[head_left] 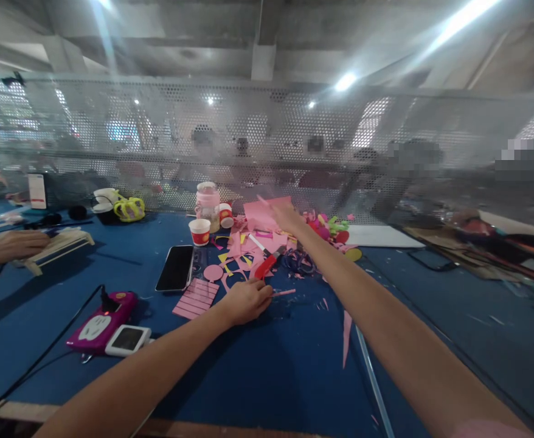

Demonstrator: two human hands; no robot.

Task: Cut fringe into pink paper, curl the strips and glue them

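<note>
Left hand (247, 301) pinching a pink strip (286, 292); right hand (286, 217) at a pink sheet (258, 215), grip unclear — probably light, pliable, best taken by an edge.

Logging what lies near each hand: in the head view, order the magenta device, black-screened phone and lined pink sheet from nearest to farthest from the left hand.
From the left hand:
1. Lined pink sheet, just left of it.
2. Black-screened phone, left and farther forward.
3. Magenta device, farthest left.

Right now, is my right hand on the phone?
No, your right hand is at the pink sheet, and the phone lies off to its left.
</note>
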